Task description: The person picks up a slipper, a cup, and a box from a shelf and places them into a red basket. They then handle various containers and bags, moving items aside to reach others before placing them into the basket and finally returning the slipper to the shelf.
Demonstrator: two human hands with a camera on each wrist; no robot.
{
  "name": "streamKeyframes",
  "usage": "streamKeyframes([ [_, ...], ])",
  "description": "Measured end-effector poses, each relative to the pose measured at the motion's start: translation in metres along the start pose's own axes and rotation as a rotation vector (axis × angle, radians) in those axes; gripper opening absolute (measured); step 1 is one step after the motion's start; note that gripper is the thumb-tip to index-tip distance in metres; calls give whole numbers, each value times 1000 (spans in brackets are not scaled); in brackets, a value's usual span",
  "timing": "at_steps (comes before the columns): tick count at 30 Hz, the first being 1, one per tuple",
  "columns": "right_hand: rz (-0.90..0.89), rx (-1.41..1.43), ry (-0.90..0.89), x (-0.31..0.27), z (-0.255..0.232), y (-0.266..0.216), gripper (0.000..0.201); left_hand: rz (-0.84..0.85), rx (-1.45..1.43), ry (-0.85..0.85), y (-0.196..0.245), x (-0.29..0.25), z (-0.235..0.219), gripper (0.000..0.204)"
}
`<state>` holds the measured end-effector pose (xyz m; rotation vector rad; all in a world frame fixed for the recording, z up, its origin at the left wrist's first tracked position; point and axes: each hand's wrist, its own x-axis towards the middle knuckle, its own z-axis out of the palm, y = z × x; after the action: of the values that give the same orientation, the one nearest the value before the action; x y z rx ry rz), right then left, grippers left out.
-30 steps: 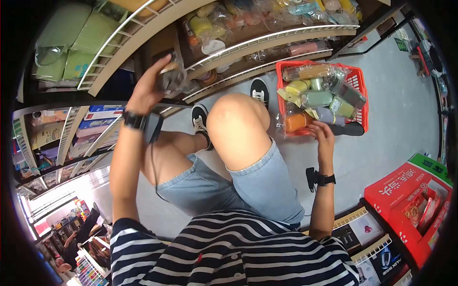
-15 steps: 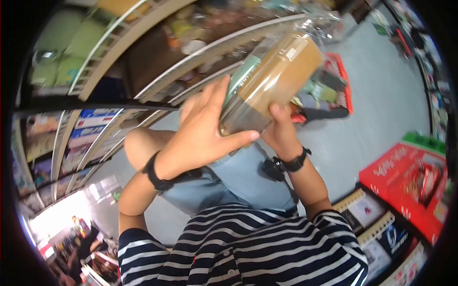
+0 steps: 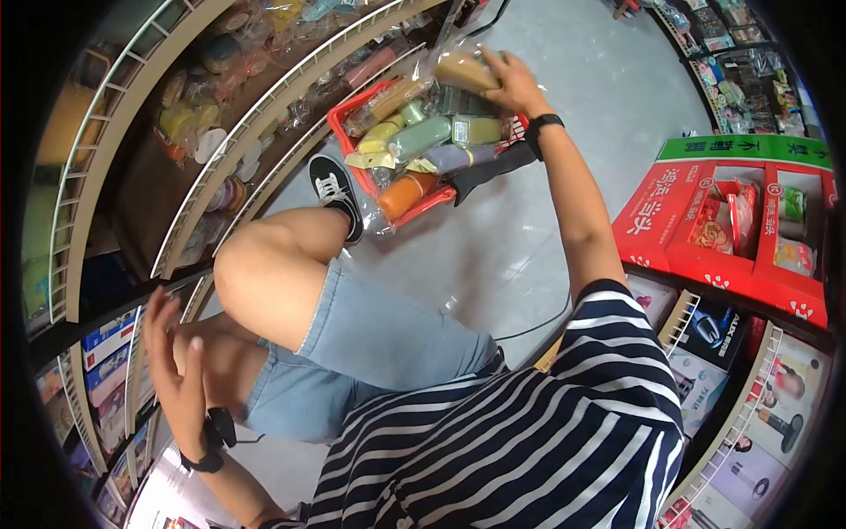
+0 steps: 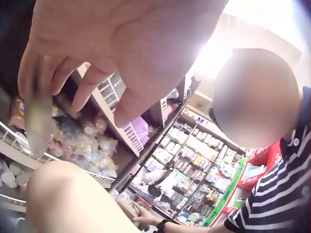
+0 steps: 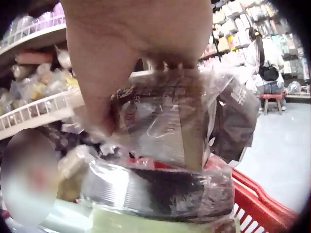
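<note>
My right hand (image 3: 515, 85) grips a tan package in clear wrap (image 3: 465, 70) over the far right part of the red basket (image 3: 350, 166). In the right wrist view, the fingers and thumb hold the wrapped package (image 5: 163, 126) just above a dark wrapped item (image 5: 160, 191). Green bottles (image 3: 421, 137), an orange bottle (image 3: 407, 194) and several other wrapped items fill the basket. My left hand (image 3: 179, 379) is raised beside the knee, fingers spread, with nothing in it; the left wrist view shows that hand (image 4: 116, 43) from close by.
Curved shelves with white wire rails (image 3: 220, 145) run along the left, holding wrapped goods. A red display box (image 3: 656, 212) stands at the right above boxed goods. A black handle (image 3: 493, 172) lies at the basket's near edge. The right wrist view shows a seated person (image 5: 269, 63) farther off.
The tan package has moved from between both hands to over the basket in my right hand. My left hand has let go and drawn back left. The head view has turned right.
</note>
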<state>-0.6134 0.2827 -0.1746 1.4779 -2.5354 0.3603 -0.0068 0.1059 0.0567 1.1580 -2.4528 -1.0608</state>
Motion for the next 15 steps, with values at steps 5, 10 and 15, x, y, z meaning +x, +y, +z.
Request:
streamKeyframes([
  [5,32,314,-448,42,90,55,80,-90,85,-198,-2,-25,-9,48],
  [10,52,350,-849,56,41,38,72,-131,64,-282,-9,-32,-12,49],
  [15,-100,198,-310,-13,19,-22,61,-77,58,-239,-14,-24,-4,47],
])
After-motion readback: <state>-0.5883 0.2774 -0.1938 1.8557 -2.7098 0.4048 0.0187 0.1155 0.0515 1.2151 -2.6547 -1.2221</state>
